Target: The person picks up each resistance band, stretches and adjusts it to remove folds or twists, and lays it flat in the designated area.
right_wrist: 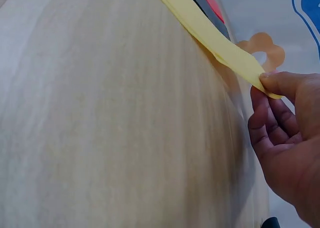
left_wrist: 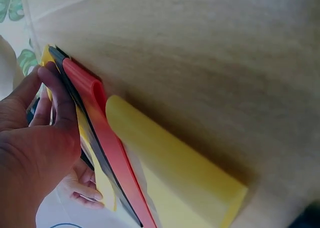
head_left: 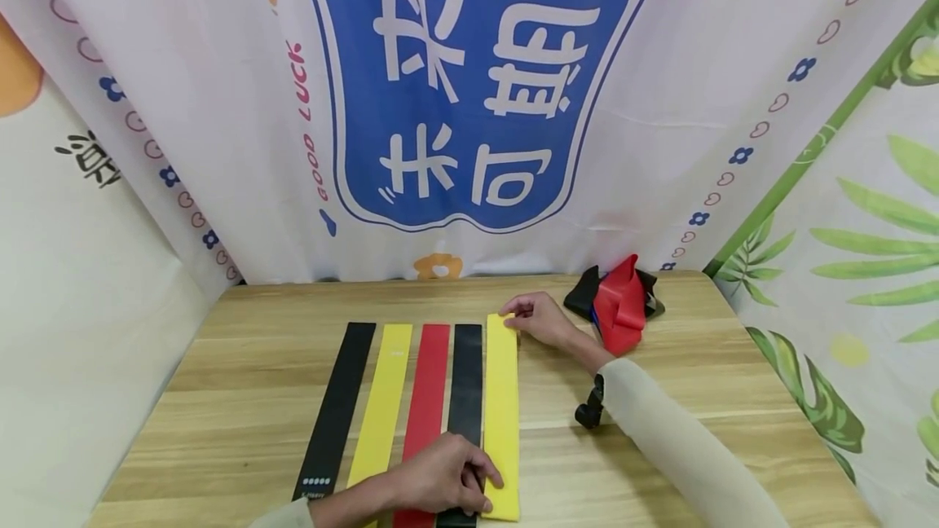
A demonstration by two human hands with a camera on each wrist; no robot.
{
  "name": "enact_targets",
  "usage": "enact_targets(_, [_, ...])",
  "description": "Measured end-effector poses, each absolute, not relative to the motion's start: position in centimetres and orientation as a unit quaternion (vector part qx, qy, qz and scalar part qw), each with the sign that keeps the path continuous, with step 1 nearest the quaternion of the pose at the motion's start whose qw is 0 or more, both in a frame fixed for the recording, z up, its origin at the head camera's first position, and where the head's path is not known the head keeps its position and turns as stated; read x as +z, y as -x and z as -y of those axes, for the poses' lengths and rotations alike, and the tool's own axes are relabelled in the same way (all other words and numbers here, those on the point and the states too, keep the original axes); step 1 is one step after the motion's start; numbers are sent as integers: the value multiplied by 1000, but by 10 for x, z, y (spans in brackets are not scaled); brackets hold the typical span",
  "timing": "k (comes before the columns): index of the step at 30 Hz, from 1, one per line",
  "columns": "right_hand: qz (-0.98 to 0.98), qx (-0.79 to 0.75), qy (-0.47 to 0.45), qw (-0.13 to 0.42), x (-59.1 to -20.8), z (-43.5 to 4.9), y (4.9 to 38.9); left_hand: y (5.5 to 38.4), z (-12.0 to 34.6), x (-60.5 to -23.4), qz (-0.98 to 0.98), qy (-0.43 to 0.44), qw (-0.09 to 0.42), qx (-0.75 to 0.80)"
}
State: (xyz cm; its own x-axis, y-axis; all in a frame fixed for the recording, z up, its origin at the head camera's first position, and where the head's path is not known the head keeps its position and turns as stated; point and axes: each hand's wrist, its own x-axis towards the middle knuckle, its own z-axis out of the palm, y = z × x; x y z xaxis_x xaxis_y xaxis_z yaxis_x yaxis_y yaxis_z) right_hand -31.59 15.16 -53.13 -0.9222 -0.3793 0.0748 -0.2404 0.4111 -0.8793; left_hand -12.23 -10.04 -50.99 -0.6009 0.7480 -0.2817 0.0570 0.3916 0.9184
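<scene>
Five-odd flat loop resistance bands lie side by side, lengthwise away from me. The rightmost is a yellow resistance band [head_left: 502, 414]. My right hand [head_left: 541, 321] pinches its far end between thumb and fingers, and in the right wrist view that end is lifted off the table. At the near end my left hand [head_left: 443, 475] grips the same band with thumb and index finger, passing over its neighbours. Left of it lie a black band [head_left: 467, 381], a red band [head_left: 427, 389], another yellow band [head_left: 389, 398] and a black band [head_left: 337, 398] with white print. The left hand partly hides the middle ones.
A crumpled pile of red and black bands [head_left: 622, 304] sits at the table's back right, beyond the right wrist. The wooden table [head_left: 242, 381] meets a printed cloth [head_left: 469, 251] at the back. More cloth hangs at both sides.
</scene>
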Motion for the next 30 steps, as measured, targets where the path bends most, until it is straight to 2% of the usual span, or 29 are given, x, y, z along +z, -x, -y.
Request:
enact_targets(11, [-852, -484, 190, 65, -535, -148, 315, 118, 99, -513, -741, -276, 362, 493])
enact_targets(23, [-863, -460, 207, 35, -537, -148, 313, 122, 98, -508, -764, -272, 368, 455])
enact_targets(30, [-857, -469, 212, 33, -528, -159, 308, 132, 96, -503, -766, -316, 337, 447])
